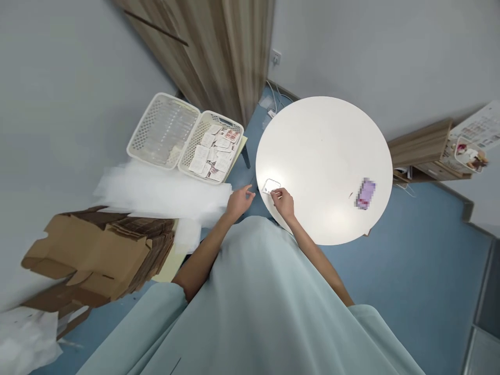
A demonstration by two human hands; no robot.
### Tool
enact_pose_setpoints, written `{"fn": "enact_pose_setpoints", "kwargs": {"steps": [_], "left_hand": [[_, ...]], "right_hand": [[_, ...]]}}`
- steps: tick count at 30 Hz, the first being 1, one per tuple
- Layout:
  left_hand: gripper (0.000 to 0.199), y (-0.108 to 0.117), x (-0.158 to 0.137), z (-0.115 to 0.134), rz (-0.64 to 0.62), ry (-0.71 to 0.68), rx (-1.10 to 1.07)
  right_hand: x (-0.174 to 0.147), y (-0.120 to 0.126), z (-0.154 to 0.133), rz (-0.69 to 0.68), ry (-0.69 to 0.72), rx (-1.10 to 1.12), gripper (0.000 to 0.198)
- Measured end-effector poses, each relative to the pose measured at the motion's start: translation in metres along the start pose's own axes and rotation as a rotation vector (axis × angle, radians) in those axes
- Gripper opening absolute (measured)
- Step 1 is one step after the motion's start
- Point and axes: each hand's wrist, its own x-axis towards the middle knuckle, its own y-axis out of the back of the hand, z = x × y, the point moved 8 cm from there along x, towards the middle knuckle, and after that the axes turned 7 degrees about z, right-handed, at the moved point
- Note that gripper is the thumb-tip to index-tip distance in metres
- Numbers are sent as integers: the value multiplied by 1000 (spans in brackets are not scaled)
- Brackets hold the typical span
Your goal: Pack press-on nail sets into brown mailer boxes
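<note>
My right hand [283, 201] rests at the near left edge of the round white table [324, 135], its fingertips pinching the corner of a small clear plastic packet [271, 185] that lies flat there. My left hand [239, 200] hovers just off the table's edge, fingers loosely spread, holding nothing. It is beside a heap of white translucent bags [164, 192]. Both forearms reach out from a pale blue garment.
Two white perforated baskets stand left of the table: one [162, 130] nearly bare, one [213, 148] with several small packets. Flattened cardboard boxes [101, 250] lie at the left. A blurred purple object [365, 193] sits on the table's right. Wooden shelving [424, 151] stands beyond.
</note>
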Motion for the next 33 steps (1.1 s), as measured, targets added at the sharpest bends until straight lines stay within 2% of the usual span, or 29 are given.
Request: {"fn": "enact_pose_setpoints", "kwargs": {"steps": [4,9,13,17,20,23,30,33], "left_hand": [[47,50,-30,-46,141,92,-59],[47,108,-57,-118,308,226,-19],[52,144,-54,-173,384,291,65],[55,163,-32,-212,395,330,126],[57,165,-18,-227,364,363,175],[54,162,-13,-228,329,351,229],[31,164,-22,-225,329,308,215],[30,168,-28,-223,312,299,174]], "right_hand": [[-15,-18,-51,-67,168,-35,26],[-36,-62,-116,-227,351,-74,25],[-49,-102,-154,-322,440,-153,20],[-59,-134,-175,-377,474,-225,18],[-66,-150,-181,-384,472,-268,16],[-71,-160,-182,-384,464,-290,15],[-76,-172,-182,-381,434,-348,16],[-77,-175,-187,-394,441,-350,16]]}}
